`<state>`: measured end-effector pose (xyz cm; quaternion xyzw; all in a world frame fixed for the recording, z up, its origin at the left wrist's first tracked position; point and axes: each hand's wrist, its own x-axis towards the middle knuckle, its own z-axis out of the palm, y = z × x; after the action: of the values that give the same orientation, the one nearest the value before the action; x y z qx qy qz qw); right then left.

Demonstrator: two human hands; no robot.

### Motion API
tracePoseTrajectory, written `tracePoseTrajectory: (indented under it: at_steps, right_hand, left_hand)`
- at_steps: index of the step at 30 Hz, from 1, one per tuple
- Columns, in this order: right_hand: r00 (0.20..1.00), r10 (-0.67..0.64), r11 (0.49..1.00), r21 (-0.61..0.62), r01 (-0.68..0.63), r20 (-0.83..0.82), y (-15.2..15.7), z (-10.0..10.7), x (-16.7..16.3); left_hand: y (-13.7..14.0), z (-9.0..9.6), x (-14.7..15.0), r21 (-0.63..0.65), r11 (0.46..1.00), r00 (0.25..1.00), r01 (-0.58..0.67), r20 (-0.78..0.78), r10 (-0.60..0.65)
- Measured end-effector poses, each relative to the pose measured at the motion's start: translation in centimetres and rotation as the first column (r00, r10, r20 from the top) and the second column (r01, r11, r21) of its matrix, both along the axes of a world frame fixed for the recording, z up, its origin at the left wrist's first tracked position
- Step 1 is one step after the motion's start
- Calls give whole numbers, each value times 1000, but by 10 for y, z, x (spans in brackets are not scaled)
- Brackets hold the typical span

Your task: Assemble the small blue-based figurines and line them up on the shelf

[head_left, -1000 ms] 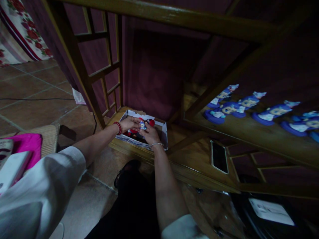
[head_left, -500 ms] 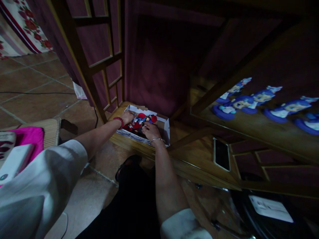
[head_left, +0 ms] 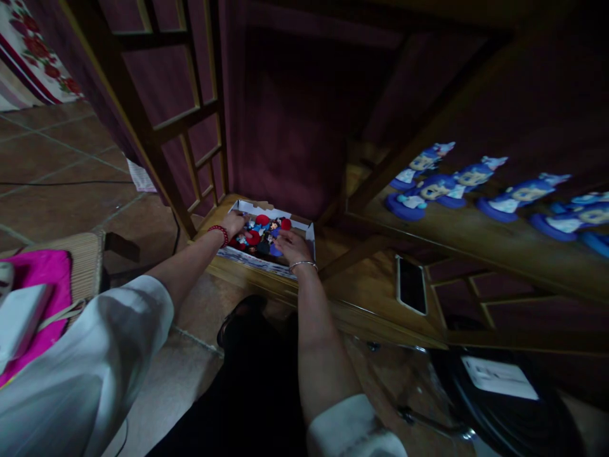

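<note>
A white cardboard box sits on the wooden shelf in front of me, filled with small red, blue, white and dark figurines. My left hand, with a red bead bracelet at the wrist, reaches over the box's left end. Its fingertips go in among the figurines, and any grip there is too small and dim to make out. Over the right part of the contents is my right hand, with a silver bangle. Its fingers are stretched and slightly apart, close to the figurines, with nothing visible between them.
Several blue figurines stand on a raised shelf to the right. Below them a phone lies on the lower wood. A lattice frame rises at left. A stool holds a pink cloth and a white box-shaped item.
My right hand has lifted slightly from the figurines and its fingers have loosened. The left hand remains at the box's left end. The view has shifted a little to the right.
</note>
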<state>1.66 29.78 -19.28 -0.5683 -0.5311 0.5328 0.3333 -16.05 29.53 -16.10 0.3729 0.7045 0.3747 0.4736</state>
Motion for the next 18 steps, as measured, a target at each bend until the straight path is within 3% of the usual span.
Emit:
tracePoseTrajectory:
  at_steps: [8,14,18]
  right_hand:
    - [1000,10,1000,-9,-10,3,0,5,9]
    - [999,46,998,45,-47,28,1,-1,3]
    - [997,56,996,72,-60,55,1,-4,3]
  left_hand:
    - [2,-5,-3,-15,995,991,96,90,-95]
    - [-4,-1,3,100,986,963,134,221,-153]
    - [-7,1,5,99,985,954,143,252,-163]
